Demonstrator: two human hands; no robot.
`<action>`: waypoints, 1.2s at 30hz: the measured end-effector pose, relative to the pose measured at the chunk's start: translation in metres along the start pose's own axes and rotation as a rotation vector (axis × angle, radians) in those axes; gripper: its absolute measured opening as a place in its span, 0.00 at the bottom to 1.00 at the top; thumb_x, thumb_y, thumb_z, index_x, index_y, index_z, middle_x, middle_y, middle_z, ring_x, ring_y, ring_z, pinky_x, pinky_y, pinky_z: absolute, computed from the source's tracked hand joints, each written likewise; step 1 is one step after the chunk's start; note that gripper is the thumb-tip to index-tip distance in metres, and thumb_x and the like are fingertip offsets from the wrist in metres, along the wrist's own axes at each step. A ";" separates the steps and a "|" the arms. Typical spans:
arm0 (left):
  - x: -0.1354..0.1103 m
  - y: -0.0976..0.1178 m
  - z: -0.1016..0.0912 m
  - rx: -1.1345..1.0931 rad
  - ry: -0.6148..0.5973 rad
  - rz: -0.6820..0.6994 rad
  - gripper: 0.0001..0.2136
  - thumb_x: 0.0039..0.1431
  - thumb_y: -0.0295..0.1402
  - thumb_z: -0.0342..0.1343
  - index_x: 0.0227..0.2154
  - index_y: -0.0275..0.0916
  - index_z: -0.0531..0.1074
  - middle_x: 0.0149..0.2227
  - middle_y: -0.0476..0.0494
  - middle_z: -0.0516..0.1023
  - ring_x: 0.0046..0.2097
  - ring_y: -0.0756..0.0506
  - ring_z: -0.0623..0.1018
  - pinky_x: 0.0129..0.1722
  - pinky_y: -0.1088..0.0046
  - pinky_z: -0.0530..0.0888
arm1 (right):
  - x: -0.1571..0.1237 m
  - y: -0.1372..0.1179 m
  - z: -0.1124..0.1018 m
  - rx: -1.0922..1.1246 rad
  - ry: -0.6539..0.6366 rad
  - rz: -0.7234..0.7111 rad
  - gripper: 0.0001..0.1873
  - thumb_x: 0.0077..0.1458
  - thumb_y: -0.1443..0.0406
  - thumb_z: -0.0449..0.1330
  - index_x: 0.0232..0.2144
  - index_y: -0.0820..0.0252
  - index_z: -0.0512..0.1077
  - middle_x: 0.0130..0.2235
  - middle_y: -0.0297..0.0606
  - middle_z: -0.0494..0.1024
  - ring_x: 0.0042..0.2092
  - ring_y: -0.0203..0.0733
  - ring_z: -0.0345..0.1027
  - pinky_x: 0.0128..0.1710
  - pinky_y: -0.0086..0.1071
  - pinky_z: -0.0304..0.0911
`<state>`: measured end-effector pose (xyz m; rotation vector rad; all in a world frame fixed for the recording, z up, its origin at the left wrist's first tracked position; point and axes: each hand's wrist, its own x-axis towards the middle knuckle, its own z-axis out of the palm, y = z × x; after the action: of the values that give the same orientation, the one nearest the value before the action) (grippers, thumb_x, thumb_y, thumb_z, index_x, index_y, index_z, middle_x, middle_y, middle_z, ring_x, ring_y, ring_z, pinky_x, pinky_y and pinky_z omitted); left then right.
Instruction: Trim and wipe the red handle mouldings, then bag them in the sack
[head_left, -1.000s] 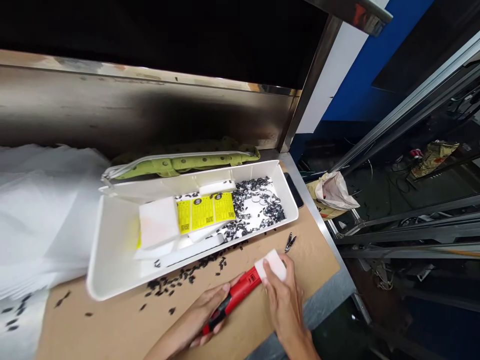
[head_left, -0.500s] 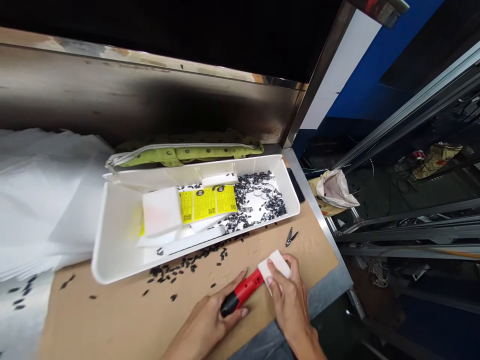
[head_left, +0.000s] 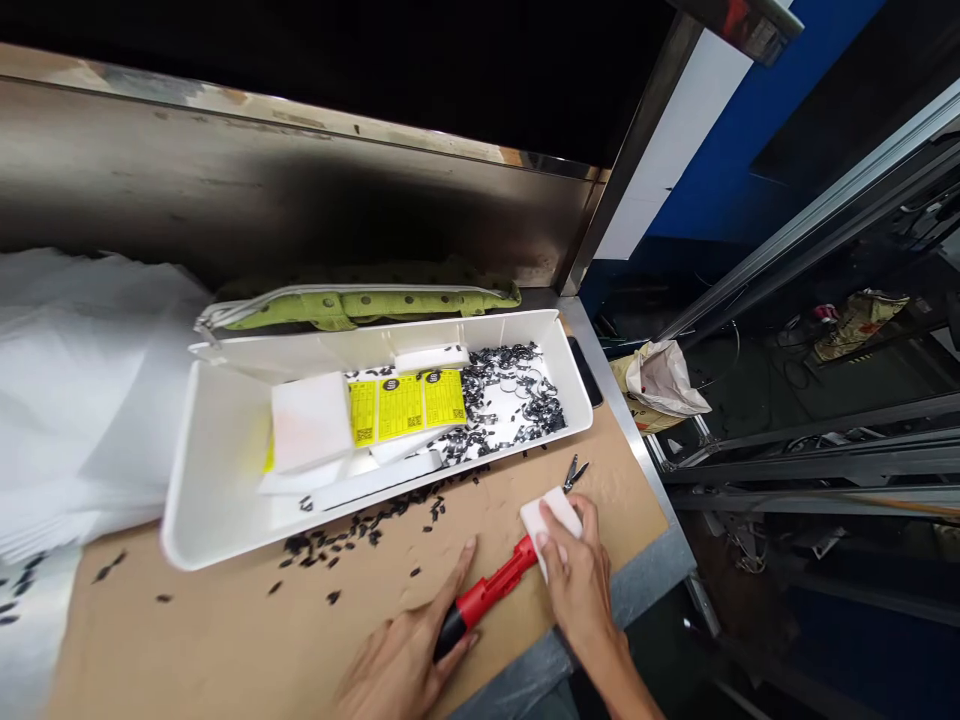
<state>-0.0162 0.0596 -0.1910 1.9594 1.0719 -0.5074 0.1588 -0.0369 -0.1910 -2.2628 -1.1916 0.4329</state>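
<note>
A red and black utility knife (head_left: 487, 597) lies slanted on the brown cardboard surface (head_left: 225, 640). My left hand (head_left: 409, 655) rests over its black end, fingers stretched out loosely along the handle. My right hand (head_left: 577, 575) presses down on a small white block (head_left: 550, 515) at the knife's upper tip, fingers curled over it. Small metal clippers (head_left: 574, 471) lie just beyond that block.
A long white plastic tray (head_left: 217, 500) holds yellow tags (head_left: 405, 405), white pads (head_left: 309, 422) and a heap of small black clips (head_left: 510, 400); more clips are scattered in front. White fabric (head_left: 75, 380) is piled at left. A green strap (head_left: 360, 303) lies behind. The table edge drops off at right.
My left hand has slid down the knife handle and loosened its grip, fingers now stretched out. My right hand and the white block stay at the knife's tip.
</note>
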 end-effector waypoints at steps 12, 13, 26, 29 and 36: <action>0.003 0.007 0.006 0.163 -0.018 -0.059 0.29 0.65 0.38 0.43 0.67 0.45 0.43 0.52 0.39 0.77 0.49 0.34 0.77 0.47 0.62 0.70 | 0.003 -0.006 -0.010 -0.004 -0.116 -0.034 0.20 0.65 0.62 0.48 0.53 0.51 0.72 0.55 0.45 0.63 0.47 0.44 0.73 0.42 0.33 0.71; 0.003 0.007 0.006 0.173 -0.019 -0.064 0.29 0.65 0.38 0.43 0.67 0.46 0.43 0.52 0.39 0.78 0.49 0.35 0.77 0.47 0.63 0.70 | 0.004 -0.005 -0.011 -0.013 -0.121 -0.038 0.19 0.64 0.62 0.48 0.53 0.50 0.72 0.55 0.45 0.63 0.46 0.43 0.73 0.41 0.33 0.71; 0.002 0.007 0.015 0.130 0.092 -0.019 0.35 0.64 0.36 0.39 0.66 0.30 0.26 0.41 0.31 0.80 0.43 0.31 0.79 0.44 0.58 0.70 | -0.031 -0.045 -0.006 -0.176 -0.189 -0.151 0.22 0.59 0.66 0.54 0.54 0.44 0.71 0.56 0.45 0.66 0.45 0.51 0.74 0.37 0.40 0.74; 0.002 0.008 0.014 0.121 0.096 -0.025 0.37 0.65 0.38 0.38 0.64 0.25 0.21 0.41 0.27 0.80 0.43 0.30 0.79 0.43 0.58 0.70 | -0.025 -0.055 -0.001 -0.260 -0.233 -0.149 0.21 0.59 0.67 0.53 0.54 0.47 0.71 0.55 0.47 0.68 0.43 0.53 0.75 0.36 0.44 0.74; -0.001 0.010 0.012 0.114 0.142 0.038 0.37 0.64 0.34 0.39 0.64 0.25 0.20 0.42 0.29 0.80 0.45 0.33 0.79 0.44 0.61 0.70 | -0.027 -0.056 0.011 -0.333 -0.124 -0.161 0.20 0.61 0.65 0.51 0.54 0.46 0.71 0.56 0.48 0.67 0.46 0.53 0.74 0.38 0.43 0.74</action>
<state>-0.0083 0.0465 -0.1929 2.1383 1.1122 -0.4218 0.1018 -0.0301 -0.1658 -2.4175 -1.5977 0.3357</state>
